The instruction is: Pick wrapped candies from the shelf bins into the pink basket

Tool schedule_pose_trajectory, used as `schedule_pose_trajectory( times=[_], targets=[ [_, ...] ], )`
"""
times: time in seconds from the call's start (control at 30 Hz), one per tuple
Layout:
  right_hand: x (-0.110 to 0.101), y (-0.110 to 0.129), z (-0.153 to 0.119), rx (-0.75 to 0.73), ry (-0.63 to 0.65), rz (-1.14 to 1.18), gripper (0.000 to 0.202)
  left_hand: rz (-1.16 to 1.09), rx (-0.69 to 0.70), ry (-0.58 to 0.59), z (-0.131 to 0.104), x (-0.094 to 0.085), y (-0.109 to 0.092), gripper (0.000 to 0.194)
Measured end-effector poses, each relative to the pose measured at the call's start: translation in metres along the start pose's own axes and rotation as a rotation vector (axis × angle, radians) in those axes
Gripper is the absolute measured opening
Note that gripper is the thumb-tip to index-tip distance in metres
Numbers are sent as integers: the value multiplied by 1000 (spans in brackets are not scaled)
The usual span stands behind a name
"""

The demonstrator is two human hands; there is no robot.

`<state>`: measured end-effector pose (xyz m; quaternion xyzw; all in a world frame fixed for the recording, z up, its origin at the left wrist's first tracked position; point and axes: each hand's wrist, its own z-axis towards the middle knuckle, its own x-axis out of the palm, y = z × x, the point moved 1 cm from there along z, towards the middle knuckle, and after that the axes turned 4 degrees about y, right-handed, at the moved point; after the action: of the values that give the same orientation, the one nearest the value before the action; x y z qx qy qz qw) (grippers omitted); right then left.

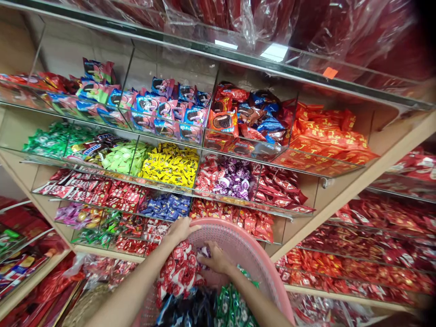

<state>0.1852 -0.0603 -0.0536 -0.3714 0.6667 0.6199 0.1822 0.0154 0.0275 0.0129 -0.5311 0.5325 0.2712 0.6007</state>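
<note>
My left hand (180, 230) is closed over the far rim of a pink plastic basket (272, 268). Inside the basket, my right hand (218, 258) has its fingers curled against a few purple-and-white wrapped candies (203, 252). Red-and-white wrapped candies (180, 268) are heaped in the basket's left part, just left of my right hand. Dark blue packets (190, 306) lie at the near side, with green wrapped candies (233, 306) to their right, partly under my right forearm.
Glass shelves ahead hold sorted sweets: yellow candies (170, 165), purple candies (235, 179), blue-pink biscuit packets (166, 106) and orange packets (330, 131). A wooden side panel (354, 177) slants down at the right, with more red packets (374, 231) on shelves beyond it.
</note>
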Motion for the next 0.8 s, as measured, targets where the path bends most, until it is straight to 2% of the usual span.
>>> schedule_pose_trajectory(
  times=[0.13,0.3,0.47,0.53,0.63,0.8],
  targets=[
    [4,-6,-2,10,-5,51,58,20,-6,-12,-1,2,-2,62],
    [2,4,-9,13,22,38,51,17,-1,-28,-1,3,0,60],
    [-10,25,-16,167,-8,-235,47,2,4,-41,0,4,2,55],
    [-20,35,-19,197,-35,-307,49,-9,4,-41,0,5,2,54],
    [-43,51,-22,163,-88,-304,45,-38,-11,-36,0,5,2,51],
    [-104,101,-26,-52,-327,-301,27,-44,-13,-32,-4,1,0,51]
  ],
)
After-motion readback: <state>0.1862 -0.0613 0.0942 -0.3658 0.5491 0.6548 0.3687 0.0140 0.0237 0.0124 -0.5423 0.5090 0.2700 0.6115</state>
